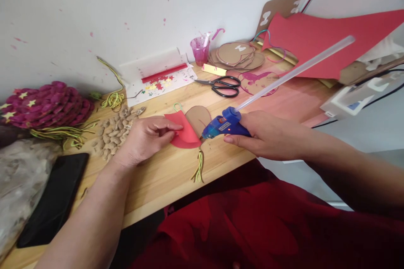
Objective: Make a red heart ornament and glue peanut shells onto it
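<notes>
My left hand [154, 135] pinches the left edge of a red paper piece [186, 133], which is folded back over a brown cardboard heart [198, 118]. A small green loop [177, 107] sticks out at the heart's top, and a yellow-green tassel [198, 167] hangs from its lower tip. My right hand [259, 134] is closed round a blue glue gun [223, 126], with a long clear glue stick [296, 73] in its back end. The gun's nozzle is at the right edge of the red paper, near the heart's lower part; whether it touches is unclear.
Black scissors [225, 85] lie behind the heart. Peanuts [112, 132], a dark phone-like slab [55, 197] and magenta decorated pieces [52, 105] are at left. Cardboard shapes [235, 54], a pink-stained cup [200, 52] and red paper sheets [325, 38] stand or lie farther back.
</notes>
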Demonstrator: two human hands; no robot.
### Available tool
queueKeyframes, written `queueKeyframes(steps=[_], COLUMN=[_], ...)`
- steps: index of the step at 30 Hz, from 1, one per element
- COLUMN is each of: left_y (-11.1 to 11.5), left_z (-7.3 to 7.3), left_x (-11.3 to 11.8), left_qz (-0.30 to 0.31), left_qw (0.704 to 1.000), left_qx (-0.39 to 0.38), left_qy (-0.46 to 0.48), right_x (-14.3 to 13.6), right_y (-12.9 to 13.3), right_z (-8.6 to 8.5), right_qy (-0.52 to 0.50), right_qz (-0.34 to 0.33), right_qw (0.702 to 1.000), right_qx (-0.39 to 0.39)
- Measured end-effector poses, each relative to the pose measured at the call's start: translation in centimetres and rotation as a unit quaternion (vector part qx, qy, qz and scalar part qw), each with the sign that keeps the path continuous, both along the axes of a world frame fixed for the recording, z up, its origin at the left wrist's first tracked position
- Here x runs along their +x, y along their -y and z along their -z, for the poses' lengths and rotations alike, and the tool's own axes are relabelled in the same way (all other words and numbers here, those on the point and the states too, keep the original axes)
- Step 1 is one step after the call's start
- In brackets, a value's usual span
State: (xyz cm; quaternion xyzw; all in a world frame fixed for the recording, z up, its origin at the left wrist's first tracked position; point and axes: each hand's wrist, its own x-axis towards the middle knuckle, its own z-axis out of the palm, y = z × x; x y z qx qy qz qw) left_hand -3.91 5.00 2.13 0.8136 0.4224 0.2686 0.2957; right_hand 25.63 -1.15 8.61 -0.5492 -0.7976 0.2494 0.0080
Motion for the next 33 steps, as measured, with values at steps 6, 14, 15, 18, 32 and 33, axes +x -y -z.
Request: queueKeyframes(steps=[6, 14, 15, 18, 32, 33], left_y=[0.0, 0.0, 0.0, 0.0, 0.6, 0.6], left_z=[0.0, 0.0, 0.0, 0.2, 0.2, 0.1], left_x=[0.1, 0.1, 0.1, 0.0, 0.6, 0.6], left_qz=[0.004, 0.01, 0.012, 0.022, 0.039, 0.054], left_qw=[1.0, 1.0, 1.0, 1.0, 0.998, 0.998], left_qx=[0.006, 0.004, 0.006, 0.014, 0.005, 0.023], left_qy=[0.0, 0.002, 0.004, 0.014, 0.041, 0.007], right_x=[0.3, 0.4, 0.3, 0.2, 4.2, 4.0], right_y=[0.4, 0.5, 0.5, 0.4, -0.8, -0.9], right_z=[0.2, 0.1, 0.1, 0.1, 1.9, 2.1], right_qy=[-0.015, -0.02, -0.02, -0.021, -0.437, -0.474], right_qz=[0.004, 0.014, 0.016, 0.026, 0.159, 0.172], right_qw=[1.0, 1.0, 1.0, 0.999, 0.853, 0.83], right_qx=[-0.013, -0.019, -0.018, -0.015, -0.236, -0.24])
